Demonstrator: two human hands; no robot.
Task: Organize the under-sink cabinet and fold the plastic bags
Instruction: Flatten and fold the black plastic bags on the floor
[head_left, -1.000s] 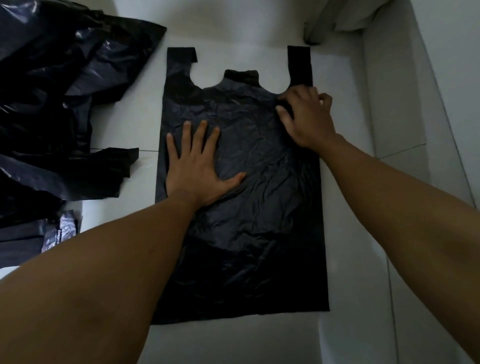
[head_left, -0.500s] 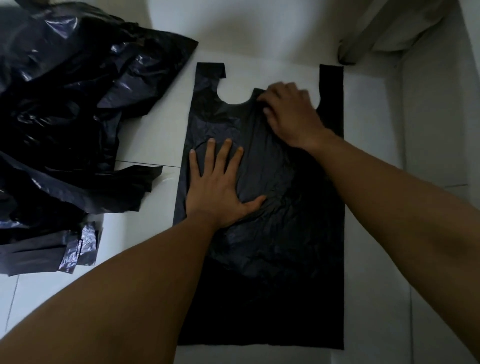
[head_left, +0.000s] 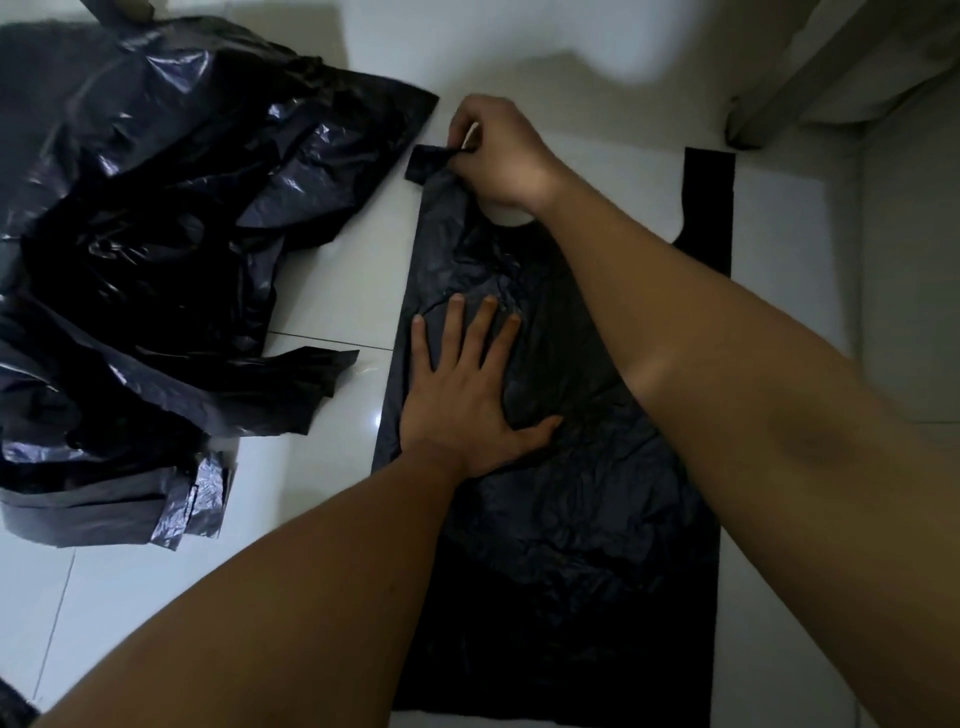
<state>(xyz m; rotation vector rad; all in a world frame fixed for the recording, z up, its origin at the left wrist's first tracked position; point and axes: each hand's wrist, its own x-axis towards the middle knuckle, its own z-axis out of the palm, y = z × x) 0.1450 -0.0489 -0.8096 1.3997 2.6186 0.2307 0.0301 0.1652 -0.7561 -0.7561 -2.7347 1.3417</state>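
A black plastic bag (head_left: 582, 519) lies spread flat on the white tiled floor (head_left: 332, 291), its two handles pointing away from me. My left hand (head_left: 467, 395) presses flat on the bag's left middle, fingers straight and spread. My right hand (head_left: 498, 150) has reached across to the bag's far left handle (head_left: 423, 163) and pinches its end between thumb and fingers. The right handle (head_left: 709, 192) lies straight and untouched.
A loose heap of crumpled black plastic bags (head_left: 156, 234) fills the left side of the floor. A flat folded bag (head_left: 104, 514) lies at the heap's near edge. A white wall or cabinet side (head_left: 909, 260) runs along the right; pale cloth (head_left: 831, 62) hangs at top right.
My right hand slid from the right handle across the bag's top edge to the left handle and took hold of it. My left hand stayed pressed on the bag.
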